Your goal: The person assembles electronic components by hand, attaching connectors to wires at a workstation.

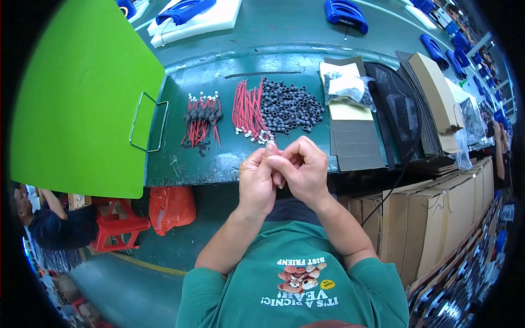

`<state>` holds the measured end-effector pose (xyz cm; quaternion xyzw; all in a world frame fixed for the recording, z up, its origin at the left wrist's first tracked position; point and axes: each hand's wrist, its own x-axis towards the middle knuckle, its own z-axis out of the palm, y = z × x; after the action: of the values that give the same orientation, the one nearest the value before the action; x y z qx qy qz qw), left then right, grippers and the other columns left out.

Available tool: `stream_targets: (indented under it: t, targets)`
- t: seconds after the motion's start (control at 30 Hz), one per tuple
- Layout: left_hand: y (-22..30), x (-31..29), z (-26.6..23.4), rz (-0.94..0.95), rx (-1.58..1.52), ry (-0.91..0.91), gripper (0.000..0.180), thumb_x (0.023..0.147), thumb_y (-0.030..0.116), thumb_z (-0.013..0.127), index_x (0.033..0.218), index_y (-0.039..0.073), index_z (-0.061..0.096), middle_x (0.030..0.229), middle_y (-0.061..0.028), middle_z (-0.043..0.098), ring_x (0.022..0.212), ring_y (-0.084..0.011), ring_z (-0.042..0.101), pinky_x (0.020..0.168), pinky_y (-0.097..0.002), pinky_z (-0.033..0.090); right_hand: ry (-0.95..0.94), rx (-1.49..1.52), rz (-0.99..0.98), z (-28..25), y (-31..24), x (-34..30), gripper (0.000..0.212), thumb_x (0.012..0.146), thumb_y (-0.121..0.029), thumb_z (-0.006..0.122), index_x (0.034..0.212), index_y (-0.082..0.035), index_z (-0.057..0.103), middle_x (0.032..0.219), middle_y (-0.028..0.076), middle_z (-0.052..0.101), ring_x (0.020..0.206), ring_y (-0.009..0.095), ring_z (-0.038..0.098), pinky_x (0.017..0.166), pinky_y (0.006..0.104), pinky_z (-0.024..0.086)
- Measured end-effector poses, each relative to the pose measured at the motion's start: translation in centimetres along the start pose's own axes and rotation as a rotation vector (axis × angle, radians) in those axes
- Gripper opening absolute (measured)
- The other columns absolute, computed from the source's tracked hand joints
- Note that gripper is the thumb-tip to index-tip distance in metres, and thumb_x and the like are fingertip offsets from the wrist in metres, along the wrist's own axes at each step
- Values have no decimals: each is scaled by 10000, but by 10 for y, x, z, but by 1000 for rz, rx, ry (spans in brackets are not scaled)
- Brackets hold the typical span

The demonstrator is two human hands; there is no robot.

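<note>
Two hands meeting, grasp unclear; two red-wire bunches, one black-tube pile beyond.

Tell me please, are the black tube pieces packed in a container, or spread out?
Spread out: the black tube pieces lie loose on the green bench beside red wires, no container around them.

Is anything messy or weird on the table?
A little: dark, ragged patches mark the green table near the ends of the left red wires. They look odd against plain green. I can't tell if they're scraps or wear.
</note>
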<state>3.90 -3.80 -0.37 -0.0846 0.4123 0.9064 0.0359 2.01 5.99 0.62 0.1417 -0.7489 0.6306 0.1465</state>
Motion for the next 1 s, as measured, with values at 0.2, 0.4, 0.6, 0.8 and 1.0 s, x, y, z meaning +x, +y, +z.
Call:
stream_targets:
  t: [0.2, 0.4, 0.6, 0.8, 1.0]
  targets:
    - [1, -3, 14, -72, 9, 58, 302, 882, 285, 505, 746, 33, 601, 542, -1, 521, 419, -40, 435, 374, -174, 350, 223, 155, 182, -17, 17, -2, 122, 830, -79, 567, 903, 15, 592, 735, 43, 597, 609, 59, 501, 530, 196, 409]
    - [-7, -11, 20, -203, 557, -331, 189, 840, 169, 573, 735, 24, 630, 592, -6, 565, 457, -33, 460, 404, -176, 349, 60, 495, 377, -44, 6, -11, 222, 840, -96, 562, 1020, 33, 580, 779, 49, 616, 641, 58, 524, 613, 179, 446]
    - [-20, 26, 20, 574, 1147, -330, 109, 713, 108, 654, 719, 11, 605, 683, -112, 567, 588, -248, 554, 524, -336, 431, 345, 586, 315, -80, 9, -16, 249, 896, -141, 470, 1043, 39, 561, 678, 61, 597, 496, 39, 467, 481, 155, 394]
    - [-8, 58, 22, 628, 1606, -72, 112, 687, 101, 666, 761, 48, 600, 722, -84, 541, 622, -256, 560, 547, -348, 447, 235, 619, 312, -107, 21, -28, 309, 925, -189, 401, 1069, 43, 544, 642, 49, 565, 435, 13, 354, 406, 130, 288]
    - [-25, 79, 26, 771, 1692, -373, 119, 699, 89, 630, 804, 41, 601, 756, -95, 526, 657, -274, 565, 583, -372, 459, 247, 579, 333, -96, 16, -30, 221, 874, -94, 500, 1048, 22, 571, 672, 57, 593, 442, 13, 384, 400, 127, 306]
